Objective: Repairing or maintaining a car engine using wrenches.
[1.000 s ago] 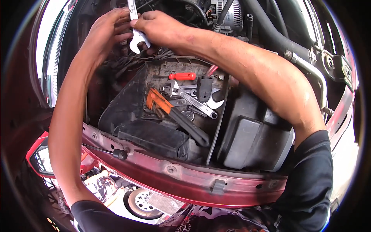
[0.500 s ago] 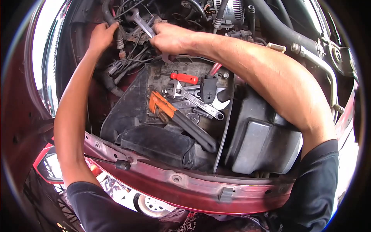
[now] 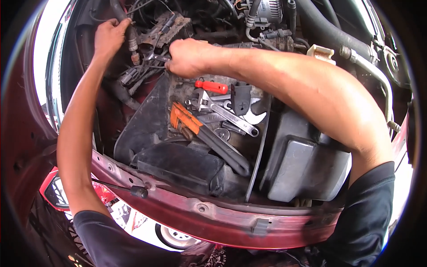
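Observation:
My left hand (image 3: 110, 38) is at the far left of the engine bay, its fingers closed on a dark hose (image 3: 130, 33). A metal fitting (image 3: 135, 58) ends the hose just below that hand. In my closed right hand (image 3: 189, 58) is a wrench (image 3: 158, 58), its open-ended jaw pointing left among thin cables and pipes. My fist hides the rest of the wrench. Beyond it sits a dirty metal bracket (image 3: 171, 30) with a dark connector (image 3: 168, 23). A red-handled screwdriver (image 3: 211, 86) lies nearer to me, below my right wrist.
On the dark tray lie an adjustable wrench (image 3: 229, 115), an orange pipe wrench (image 3: 189, 120) with a dark handle, and several other tools. A black box (image 3: 293, 169) stands to the right. The red front panel (image 3: 178, 204) runs along the near side. An alternator (image 3: 269, 11) is at the back.
My right hand has come slightly nearer and left, and the wrench has swung from pointing up and away to lying nearly level, leftward. The left hand stays on the hose, shifted slightly left.

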The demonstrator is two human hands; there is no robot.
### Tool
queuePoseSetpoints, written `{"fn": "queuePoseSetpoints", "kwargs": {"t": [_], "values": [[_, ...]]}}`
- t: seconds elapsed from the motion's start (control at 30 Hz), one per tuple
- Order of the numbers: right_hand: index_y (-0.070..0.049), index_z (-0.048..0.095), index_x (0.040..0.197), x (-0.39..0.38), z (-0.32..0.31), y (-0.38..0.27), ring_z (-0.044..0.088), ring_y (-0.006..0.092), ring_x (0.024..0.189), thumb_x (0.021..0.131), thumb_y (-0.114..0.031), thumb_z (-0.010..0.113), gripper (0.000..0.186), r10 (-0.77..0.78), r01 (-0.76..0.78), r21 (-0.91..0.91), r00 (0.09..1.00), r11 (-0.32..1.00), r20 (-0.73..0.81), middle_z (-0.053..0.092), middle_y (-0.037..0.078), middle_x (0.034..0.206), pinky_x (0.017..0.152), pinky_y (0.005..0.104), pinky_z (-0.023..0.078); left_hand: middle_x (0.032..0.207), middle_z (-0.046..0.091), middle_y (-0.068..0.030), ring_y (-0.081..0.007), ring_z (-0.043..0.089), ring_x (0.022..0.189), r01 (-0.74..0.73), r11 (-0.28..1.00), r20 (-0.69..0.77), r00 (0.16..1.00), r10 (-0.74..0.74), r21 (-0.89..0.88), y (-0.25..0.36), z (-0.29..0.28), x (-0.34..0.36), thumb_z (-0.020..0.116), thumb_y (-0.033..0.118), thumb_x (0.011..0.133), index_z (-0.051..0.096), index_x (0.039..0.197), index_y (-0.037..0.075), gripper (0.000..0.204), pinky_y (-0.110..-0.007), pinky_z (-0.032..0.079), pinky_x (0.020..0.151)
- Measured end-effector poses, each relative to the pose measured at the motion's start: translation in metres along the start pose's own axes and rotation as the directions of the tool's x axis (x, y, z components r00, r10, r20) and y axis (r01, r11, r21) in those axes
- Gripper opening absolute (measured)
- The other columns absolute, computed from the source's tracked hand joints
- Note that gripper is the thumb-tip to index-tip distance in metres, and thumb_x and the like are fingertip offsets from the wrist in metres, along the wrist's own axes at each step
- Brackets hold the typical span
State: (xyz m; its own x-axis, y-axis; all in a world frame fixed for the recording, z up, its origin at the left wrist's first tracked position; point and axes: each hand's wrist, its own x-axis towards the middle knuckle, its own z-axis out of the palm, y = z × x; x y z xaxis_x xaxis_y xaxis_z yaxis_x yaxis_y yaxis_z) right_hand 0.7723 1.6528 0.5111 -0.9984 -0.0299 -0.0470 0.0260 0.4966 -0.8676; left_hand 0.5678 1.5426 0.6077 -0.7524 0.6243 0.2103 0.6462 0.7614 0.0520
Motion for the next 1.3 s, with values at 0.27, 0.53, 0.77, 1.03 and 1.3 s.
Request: {"fn": "queuePoseSetpoints", "kwargs": {"t": [0.27,0.53,0.77,1.03,1.3], "values": [[0.008,0.062,0.104,0.015,0.015,-0.006,0.059,0.0391,0.107,0.089,-0.031,0.054,0.042,0.024,-0.026,0.061,0.999,0.998,0.032,0.062,0.028,0.108,0.093,0.0438,0.046,0.061,0.058,-0.0047,-0.0108,0.058,0.055,-0.069,0.997,0.056,0.996,0.07,-0.026,0.001,0.005,0.007,0.065,0.037,0.085,0.062,0.075,-0.001,0.039,-0.027,0.047,0.055],[0.007,0.062,0.109,0.029,0.026,-0.029,0.059,0.0378,0.109,0.089,-0.027,0.053,0.04,0.189,-0.199,0.152,0.979,0.968,0.079,0.062,0.026,0.111,0.091,0.0421,0.046,0.062,0.06,-0.0113,-0.0203,0.06,0.059,-0.08,0.997,0.032,0.996,0.08,-0.013,-0.002,0.005,0.008,0.065,0.04,0.083,0.062,0.073,-0.002,0.043,-0.033,0.047,0.06],[0.006,0.062,0.109,0.042,0.036,-0.022,0.06,0.0351,0.11,0.087,-0.03,0.059,0.043,0.124,-0.133,0.142,0.99,0.981,0.066,0.063,0.025,0.111,0.09,0.0392,0.047,0.063,0.061,-0.0175,-0.0298,0.061,0.063,-0.082,0.997,0.018,0.996,0.082,0.012,-0.008,0.007,0.008,0.064,0.046,0.081,0.063,0.07,-0.001,0.048,-0.04,0.045,0.063],[0.003,0.063,0.111,0.039,0.051,-0.048,0.058,0.0345,0.113,0.086,-0.029,0.057,0.041,0.25,-0.253,0.292,0.967,0.922,0.048,0.061,0.024,0.118,0.095,0.0385,0.047,0.06,0.061,-0.0104,-0.0197,0.062,0.059,-0.041,0.999,0.032,0.999,0.04,0.02,-0.015,0.007,0.01,0.063,0.044,0.083,0.063,0.073,0.001,0.045,-0.033,0.048,0.06],[0.006,0.064,0.105,0.05,0.041,-0.008,0.061,0.0365,0.106,0.088,-0.036,0.06,0.045,-0.035,0.034,-0.024,0.999,0.999,-0.038,0.065,0.024,0.106,0.091,0.0404,0.048,0.063,0.062,-0.007,-0.0134,0.061,0.057,-0.068,0.996,0.047,0.997,0.065,0.062,-0.015,0.01,0.014,0.064,0.042,0.085,0.062,0.075,0.0,0.043,-0.028,0.05,0.059]]}}
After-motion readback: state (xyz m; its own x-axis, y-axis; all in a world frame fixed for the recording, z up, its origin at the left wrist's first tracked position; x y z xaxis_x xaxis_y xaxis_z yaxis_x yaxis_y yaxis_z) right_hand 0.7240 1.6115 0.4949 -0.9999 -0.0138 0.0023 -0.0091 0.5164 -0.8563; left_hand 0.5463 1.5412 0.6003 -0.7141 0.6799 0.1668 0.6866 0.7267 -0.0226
